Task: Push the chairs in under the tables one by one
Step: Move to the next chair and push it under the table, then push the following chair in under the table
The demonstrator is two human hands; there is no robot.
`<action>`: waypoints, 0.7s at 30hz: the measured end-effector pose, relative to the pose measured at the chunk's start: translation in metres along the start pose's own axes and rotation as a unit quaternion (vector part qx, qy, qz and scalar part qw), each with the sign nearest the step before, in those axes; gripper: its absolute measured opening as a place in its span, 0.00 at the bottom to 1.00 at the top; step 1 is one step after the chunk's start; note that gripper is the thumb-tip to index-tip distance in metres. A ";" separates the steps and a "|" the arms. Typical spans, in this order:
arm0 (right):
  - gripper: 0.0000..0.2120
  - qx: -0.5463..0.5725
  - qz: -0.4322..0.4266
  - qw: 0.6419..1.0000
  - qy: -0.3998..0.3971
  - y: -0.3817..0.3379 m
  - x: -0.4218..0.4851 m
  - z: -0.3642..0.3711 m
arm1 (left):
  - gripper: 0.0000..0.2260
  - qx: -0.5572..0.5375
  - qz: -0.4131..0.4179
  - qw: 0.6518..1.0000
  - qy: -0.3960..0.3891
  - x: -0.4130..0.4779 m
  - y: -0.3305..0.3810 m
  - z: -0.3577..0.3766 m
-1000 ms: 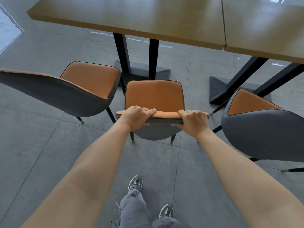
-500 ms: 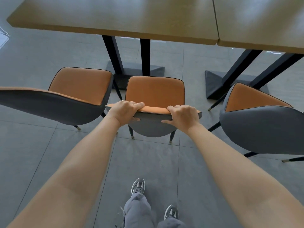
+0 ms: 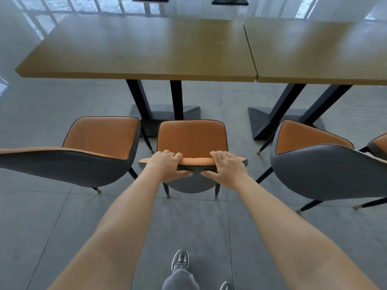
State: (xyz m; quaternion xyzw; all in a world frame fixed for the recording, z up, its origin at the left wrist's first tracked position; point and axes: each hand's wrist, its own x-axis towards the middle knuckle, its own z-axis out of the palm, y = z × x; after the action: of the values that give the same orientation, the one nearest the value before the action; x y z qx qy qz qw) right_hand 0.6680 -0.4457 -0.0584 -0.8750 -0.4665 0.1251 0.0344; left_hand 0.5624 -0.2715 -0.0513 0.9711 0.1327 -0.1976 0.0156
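Both hands grip the top edge of the middle chair's backrest. The left hand has its fingers curled over the orange top edge and its thumb pressed on the grey back below. The right hand holds the same way — fingers over the edge, thumb under on the grey shell. Both are closed on the backrest, arms stretched forward.

The middle chair stands on the grey tile floor just short of the left table; its orange seat is fully in view, not under the tabletop, with the front edge near the table's black base. A left chair sits just beside it, backrest sweeping off toward the left frame edge. A right chair stands on the other side, angled, in front of the right table, which butts against the left table. Another chair's edge peeks in at the far right.

Bottom of frame: grey trouser leg and a grey sneaker — a second shoe is partly cut off. Window bars show behind the tables.
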 end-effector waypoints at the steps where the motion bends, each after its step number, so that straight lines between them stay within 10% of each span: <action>1: 0.33 0.002 0.011 1.000 -0.027 0.000 -0.003 -0.003 | 0.28 -0.001 0.005 1.000 0.001 -0.001 0.002 -0.001; 21: 0.33 0.012 0.258 0.965 0.048 0.173 -0.187 -0.083 | 0.36 -0.001 0.151 0.971 0.185 0.039 0.206 -0.121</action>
State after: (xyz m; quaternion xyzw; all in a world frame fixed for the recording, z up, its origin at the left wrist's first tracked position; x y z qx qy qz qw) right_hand 0.7291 -0.6925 0.0261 -0.9701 -0.2215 0.0932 0.0342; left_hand 0.6973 -0.4503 0.0409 0.9996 -0.0149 -0.0097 0.0213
